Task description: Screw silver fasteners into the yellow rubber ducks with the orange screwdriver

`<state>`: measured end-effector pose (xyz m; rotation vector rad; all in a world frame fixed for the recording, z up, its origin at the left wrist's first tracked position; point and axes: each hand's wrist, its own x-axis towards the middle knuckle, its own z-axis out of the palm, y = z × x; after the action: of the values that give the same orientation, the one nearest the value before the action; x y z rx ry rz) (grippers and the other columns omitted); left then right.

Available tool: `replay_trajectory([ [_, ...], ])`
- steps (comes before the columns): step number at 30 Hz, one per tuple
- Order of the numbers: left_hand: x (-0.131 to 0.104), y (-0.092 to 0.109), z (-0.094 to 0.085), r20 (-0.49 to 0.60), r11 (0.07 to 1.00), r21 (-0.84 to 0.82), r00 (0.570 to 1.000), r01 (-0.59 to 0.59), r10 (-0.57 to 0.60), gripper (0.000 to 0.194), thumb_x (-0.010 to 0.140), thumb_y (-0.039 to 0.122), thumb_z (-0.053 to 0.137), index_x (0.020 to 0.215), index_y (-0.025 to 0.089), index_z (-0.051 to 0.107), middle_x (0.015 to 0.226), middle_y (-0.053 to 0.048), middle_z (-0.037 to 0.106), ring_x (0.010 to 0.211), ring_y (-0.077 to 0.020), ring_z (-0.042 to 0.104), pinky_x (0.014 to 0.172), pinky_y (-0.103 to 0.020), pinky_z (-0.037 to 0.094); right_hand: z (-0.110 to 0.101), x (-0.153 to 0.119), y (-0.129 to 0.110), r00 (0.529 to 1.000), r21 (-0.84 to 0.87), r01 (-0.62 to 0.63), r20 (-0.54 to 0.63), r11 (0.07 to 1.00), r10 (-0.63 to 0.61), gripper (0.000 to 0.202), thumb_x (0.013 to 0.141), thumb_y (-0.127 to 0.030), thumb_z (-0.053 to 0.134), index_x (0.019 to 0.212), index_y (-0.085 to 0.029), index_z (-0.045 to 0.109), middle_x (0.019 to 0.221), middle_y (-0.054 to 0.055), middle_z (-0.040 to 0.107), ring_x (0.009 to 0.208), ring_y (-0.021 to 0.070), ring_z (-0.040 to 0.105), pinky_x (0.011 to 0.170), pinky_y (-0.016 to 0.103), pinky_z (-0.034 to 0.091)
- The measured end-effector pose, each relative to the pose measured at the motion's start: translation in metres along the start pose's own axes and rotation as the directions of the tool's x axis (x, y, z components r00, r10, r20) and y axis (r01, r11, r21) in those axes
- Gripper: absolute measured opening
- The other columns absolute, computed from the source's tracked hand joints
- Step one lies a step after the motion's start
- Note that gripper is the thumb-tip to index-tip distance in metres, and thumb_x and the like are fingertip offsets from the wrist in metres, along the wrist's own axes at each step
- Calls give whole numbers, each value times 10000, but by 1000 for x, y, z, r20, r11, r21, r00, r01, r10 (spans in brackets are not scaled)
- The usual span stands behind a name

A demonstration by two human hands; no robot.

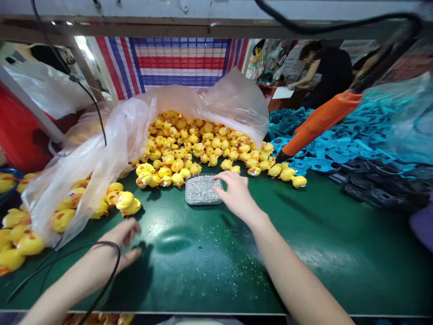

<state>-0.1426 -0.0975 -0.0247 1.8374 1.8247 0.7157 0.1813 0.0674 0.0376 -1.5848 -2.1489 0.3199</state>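
A silver glittery rounded block (203, 190) lies on the green work surface (189, 262) in front of a heap of yellow toy ducks (176, 149). My right hand (237, 192) is over its right end, thumb and fingers apart; whether the fingertips touch it I cannot tell. Low at the left, my left hand (123, 239) hovers above the surface, empty, its fingers loosely spread. Just beyond it sits a single larger-looking duck (127, 204) with an orange beak. Pale specks are scattered across the surface between my forearms.
Clear plastic sheeting (111, 135) covers part of the ducks. A black cable (117, 262) loops over my left forearm. An orange-wrapped rod (321, 122) slants down at the right, before blue plastic parts (345, 144) and black parts (375, 185). Behind, a person (328, 72) bends over paper.
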Motion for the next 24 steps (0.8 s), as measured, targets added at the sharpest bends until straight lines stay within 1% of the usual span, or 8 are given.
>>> replay_trajectory([
  [2,55,32,-8,-209,940,341,977,28,47,349,796,358,520,1110,204,521,1064,-115,541,993,-304,536,871,-416,425,13,7,-1,997,-62,-43,66,997,47,183,829,-245,650,999,-195,697,1064,116,680,1064,291,553,867,424,303],
  [4,92,55,-14,-365,811,555,930,183,40,424,861,398,425,1180,128,494,1148,-214,511,1060,-381,524,865,-474,417,26,13,-1,993,-74,-68,95,995,75,149,807,-216,679,945,-168,707,1038,134,699,1043,302,566,836,416,290],
  [9,115,65,-19,-234,719,597,935,356,-268,439,896,423,337,1102,83,524,1014,-270,599,877,-407,622,638,-427,447,45,20,3,992,-44,-95,79,995,98,99,853,-171,617,783,-167,686,977,88,735,964,240,607,802,381,241],
  [12,118,72,-14,-170,756,571,947,319,-272,327,836,359,427,1040,131,542,999,-209,617,856,-359,638,629,-378,443,46,20,7,995,-4,-97,26,995,97,161,887,-167,558,786,-184,682,972,66,742,956,217,616,785,365,224],
  [15,122,93,-1,-78,912,383,989,147,-126,231,735,291,511,940,192,551,955,-107,623,862,-288,622,679,-343,442,44,20,13,995,38,-95,-23,995,96,185,894,-180,542,798,-199,698,984,65,742,956,215,622,791,368,228],
  [18,127,116,20,-30,999,-21,999,-25,24,209,598,192,537,806,211,534,868,-23,606,813,-212,577,728,-313,434,43,21,18,995,88,-80,-59,993,86,170,871,-179,573,772,-196,709,948,70,743,925,215,634,826,381,257],
  [21,128,127,45,-1,918,-393,998,-55,59,244,508,157,513,747,205,511,769,20,545,702,-158,506,651,-273,409,42,20,19,993,153,-46,-99,987,61,129,843,-172,595,769,-183,700,907,77,733,870,201,642,838,363,331],
  [24,126,126,64,120,806,-592,991,22,61,261,480,148,502,735,201,497,677,50,477,594,-117,419,558,-236,350,41,18,16,988,220,-14,-146,975,47,111,834,-182,575,773,-176,668,858,78,707,781,186,624,764,315,416],
])
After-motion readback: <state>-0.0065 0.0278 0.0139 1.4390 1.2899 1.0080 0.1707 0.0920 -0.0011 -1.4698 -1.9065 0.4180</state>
